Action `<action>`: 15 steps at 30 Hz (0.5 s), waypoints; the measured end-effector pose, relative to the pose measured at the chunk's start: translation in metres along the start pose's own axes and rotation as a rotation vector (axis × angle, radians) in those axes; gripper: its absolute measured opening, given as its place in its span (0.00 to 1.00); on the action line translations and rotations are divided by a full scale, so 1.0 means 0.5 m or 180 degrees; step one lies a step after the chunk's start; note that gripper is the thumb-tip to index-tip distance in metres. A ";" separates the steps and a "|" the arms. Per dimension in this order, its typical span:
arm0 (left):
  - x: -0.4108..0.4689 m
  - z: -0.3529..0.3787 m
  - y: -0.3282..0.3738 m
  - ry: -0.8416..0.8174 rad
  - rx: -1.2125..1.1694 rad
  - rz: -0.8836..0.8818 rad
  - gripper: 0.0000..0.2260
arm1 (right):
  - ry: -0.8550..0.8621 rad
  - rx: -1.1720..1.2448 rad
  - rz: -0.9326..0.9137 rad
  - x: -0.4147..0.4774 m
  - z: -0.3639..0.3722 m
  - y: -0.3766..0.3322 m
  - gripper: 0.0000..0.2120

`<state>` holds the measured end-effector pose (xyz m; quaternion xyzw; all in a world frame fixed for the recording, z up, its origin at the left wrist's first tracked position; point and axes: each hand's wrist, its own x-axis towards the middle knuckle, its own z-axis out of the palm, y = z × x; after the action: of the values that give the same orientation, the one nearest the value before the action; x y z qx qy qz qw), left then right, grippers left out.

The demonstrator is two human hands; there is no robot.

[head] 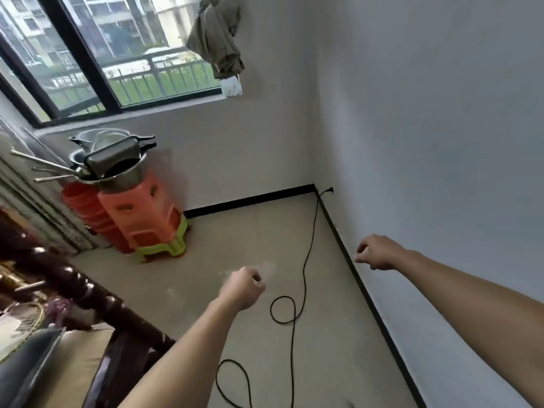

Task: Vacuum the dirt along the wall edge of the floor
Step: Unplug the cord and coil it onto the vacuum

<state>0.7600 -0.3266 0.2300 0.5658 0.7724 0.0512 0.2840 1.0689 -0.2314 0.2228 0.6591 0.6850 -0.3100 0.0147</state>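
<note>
Both bare arms reach in from the bottom of the frame. Left hand (pixel 243 288), centre: fingers curled into a fist, holding nothing. Right hand (pixel 376 252), right of centre: fingers curled in, thumb near forefinger, nothing held. Floor (pixel 323 348) meets the right wall (pixel 441 142) at a black baseboard (pixel 379 313) running from lower right up to the corner. Pale smudges (pixel 266 265) beside the left hand, possibly dust. Black cord (pixel 292 363) loops across the floor to a plug (pixel 329 190) at the corner. Stacked orange stools (pixel 141 213) at left.
</note>
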 end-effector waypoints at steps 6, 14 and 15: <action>0.254 -0.126 -0.005 0.0067 -0.0025 -0.0163 0.11 | -0.0240 0.0001 0.0124 0.272 -0.066 -0.110 0.14; 0.626 -0.266 -0.092 0.0003 -0.0138 -0.0304 0.07 | -0.0318 0.0034 0.0045 0.639 -0.101 -0.322 0.15; 0.679 -0.279 -0.102 -0.0017 -0.0125 -0.0268 0.07 | -0.0311 0.0075 0.0095 0.684 -0.098 -0.340 0.15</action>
<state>0.5803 -0.0043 0.1967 0.5272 0.7937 0.0528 0.2989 0.8882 0.1065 0.1846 0.6535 0.6699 -0.3496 0.0449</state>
